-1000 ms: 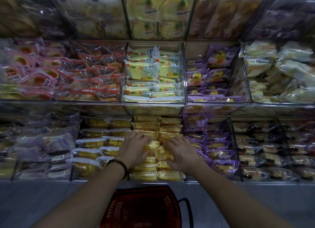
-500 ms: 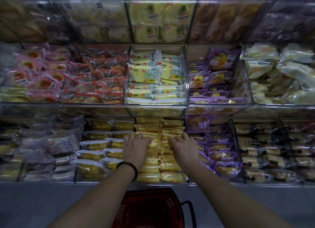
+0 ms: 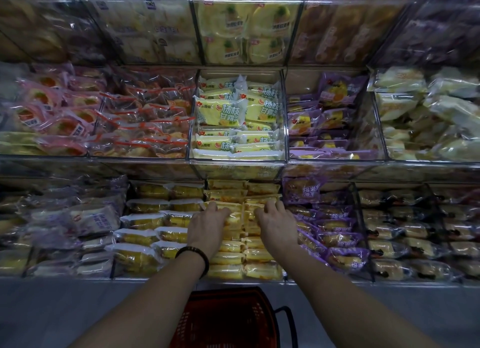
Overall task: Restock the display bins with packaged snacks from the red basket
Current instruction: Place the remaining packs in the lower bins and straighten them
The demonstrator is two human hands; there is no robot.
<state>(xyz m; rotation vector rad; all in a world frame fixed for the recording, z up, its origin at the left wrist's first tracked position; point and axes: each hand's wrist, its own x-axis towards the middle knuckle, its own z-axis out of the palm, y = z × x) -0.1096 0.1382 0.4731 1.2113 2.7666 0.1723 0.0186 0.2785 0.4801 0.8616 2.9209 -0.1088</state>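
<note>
Yellow packaged snacks (image 3: 231, 268) lie in two rows in the middle bin (image 3: 281, 276) of the lowest shelf. My left hand (image 3: 207, 225), with a dark bracelet on the wrist, lies flat on the left row, fingertips reaching toward the back. My right hand (image 3: 276, 223) rests on the right row, its fingers bent a little over the packs' far edges. Neither hand lifts a pack. The red basket (image 3: 228, 319) sits below, between my forearms, and its inside is too dark to read.
Clear bins of yellow-and-white packs (image 3: 145, 236) and purple packs (image 3: 335, 233) flank the middle bin. The shelf above holds green-yellow packs (image 3: 233, 119), red-striped packs (image 3: 148, 124) and more purple ones (image 3: 324, 119). A grey ledge (image 3: 78, 303) runs below the bins.
Both hands have slid further back over the yellow packs, away from the bin's front. The view has shifted slightly downward and closer.
</note>
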